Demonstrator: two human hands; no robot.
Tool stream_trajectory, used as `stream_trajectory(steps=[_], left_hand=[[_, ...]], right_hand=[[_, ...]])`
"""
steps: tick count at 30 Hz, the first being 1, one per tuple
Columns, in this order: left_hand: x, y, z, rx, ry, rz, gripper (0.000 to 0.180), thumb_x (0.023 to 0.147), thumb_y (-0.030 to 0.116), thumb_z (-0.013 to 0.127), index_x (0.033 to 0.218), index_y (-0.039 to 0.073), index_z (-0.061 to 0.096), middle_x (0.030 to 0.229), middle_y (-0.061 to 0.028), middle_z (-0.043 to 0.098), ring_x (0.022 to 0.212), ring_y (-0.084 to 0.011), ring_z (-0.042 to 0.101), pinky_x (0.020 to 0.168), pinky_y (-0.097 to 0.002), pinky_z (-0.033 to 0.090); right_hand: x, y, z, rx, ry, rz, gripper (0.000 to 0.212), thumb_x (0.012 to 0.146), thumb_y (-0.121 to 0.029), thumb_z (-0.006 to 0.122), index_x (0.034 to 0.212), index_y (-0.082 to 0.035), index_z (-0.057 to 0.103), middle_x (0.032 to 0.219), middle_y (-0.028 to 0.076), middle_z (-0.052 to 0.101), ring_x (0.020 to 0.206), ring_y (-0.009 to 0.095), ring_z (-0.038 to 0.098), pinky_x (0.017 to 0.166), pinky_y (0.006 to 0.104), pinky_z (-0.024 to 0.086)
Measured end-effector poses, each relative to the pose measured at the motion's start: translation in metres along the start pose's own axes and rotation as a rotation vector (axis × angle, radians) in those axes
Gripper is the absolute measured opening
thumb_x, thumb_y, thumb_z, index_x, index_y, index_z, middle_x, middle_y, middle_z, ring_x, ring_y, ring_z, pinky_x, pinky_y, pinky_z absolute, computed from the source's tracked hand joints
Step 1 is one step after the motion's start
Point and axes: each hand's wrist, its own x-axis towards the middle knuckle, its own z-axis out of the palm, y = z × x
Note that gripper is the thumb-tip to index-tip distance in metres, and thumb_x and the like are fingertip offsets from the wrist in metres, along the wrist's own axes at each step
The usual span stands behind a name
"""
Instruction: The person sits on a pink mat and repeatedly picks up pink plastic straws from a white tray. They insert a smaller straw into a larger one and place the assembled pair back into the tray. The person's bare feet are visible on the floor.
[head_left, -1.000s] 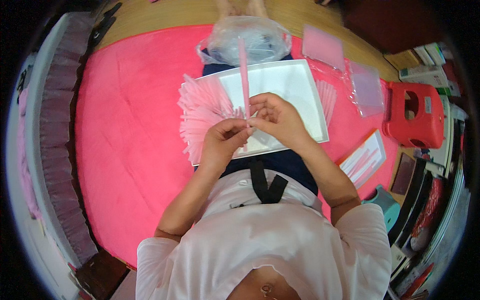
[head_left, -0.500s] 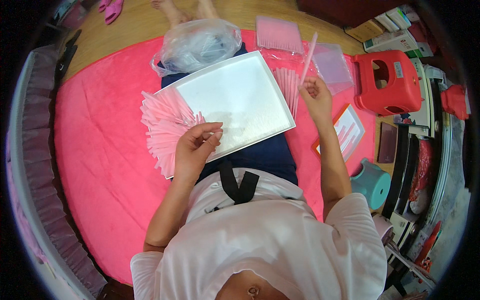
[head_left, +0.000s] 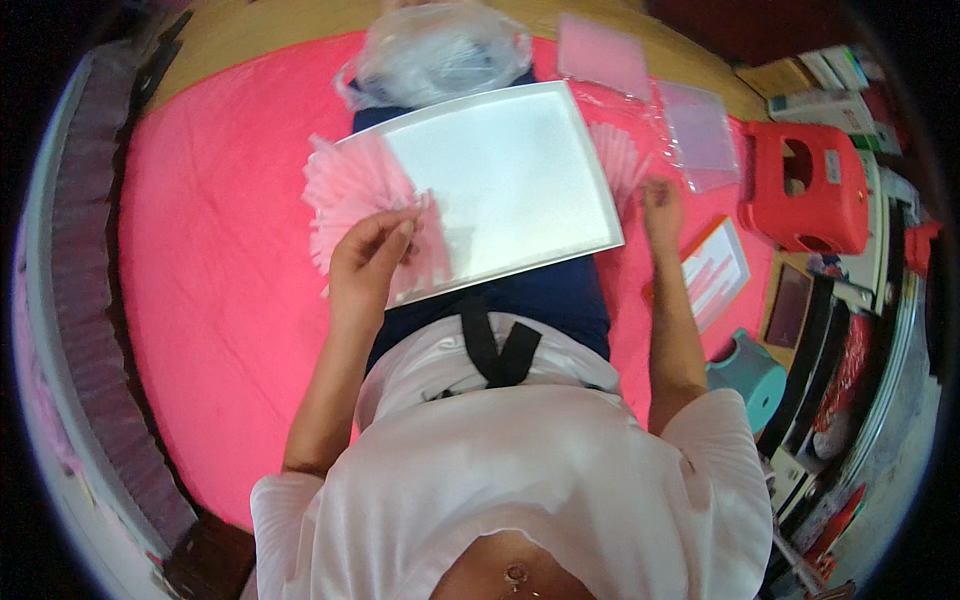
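Observation:
Across my lap lies a white shallow box lid or tray [head_left: 510, 185]. A fanned heap of thin pink sticks [head_left: 355, 190], perhaps tubes, covers its left end. My left hand [head_left: 370, 260] is over the heap's right edge, thumb and fingertips pinched together; what they hold, if anything, is hidden. Beyond the tray's right edge, more pink sticks [head_left: 615, 155] lie in a row on the pink mat. My right hand [head_left: 661, 205] is beside the near right end of that row, fingers curled and slightly blurred. Whether a stick is between them is unclear.
A clear plastic bag [head_left: 440, 50] rests over my lower legs. Pink packs [head_left: 602, 55] and a flat clear sleeve [head_left: 698, 140] lie at the far right. A red stool [head_left: 810, 190], an orange-edged frame [head_left: 718, 270] and a teal stool [head_left: 750, 380] stand or lie to the right.
The pink stick that stood upright in my right hand no longer shows there; that hand is now lower beside the row. My left hand has moved slightly up over the heap. The whole view has shifted.

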Motion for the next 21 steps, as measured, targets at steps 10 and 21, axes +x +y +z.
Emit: stream_trajectory(steps=[10,21], left_hand=[[0.014,0.011,-0.039,-0.172,0.181,0.104,0.020,0.096,0.011,0.059,0.111,0.000,0.068,0.096,-0.0054,0.068,0.077,-0.0087,0.058,0.070,-0.0228,0.047],[0.009,0.001,-0.042,-0.195,0.177,0.078,0.021,0.097,0.011,0.058,0.114,0.001,0.066,0.098,-0.0054,0.068,0.077,-0.0081,0.058,0.070,-0.0220,0.047]], right_hand=[[-0.007,-0.249,0.029,0.174,-0.449,-0.376,0.013,0.089,-0.004,0.064,0.102,-0.006,0.065,0.097,0.005,0.063,0.085,0.014,0.061,0.072,0.0264,0.049],[-0.020,-0.281,0.128,-0.093,-0.893,-0.926,0.023,0.083,-0.004,0.055,0.103,-0.007,0.067,0.110,0.007,0.061,0.107,0.027,0.054,0.094,0.0348,0.045]])
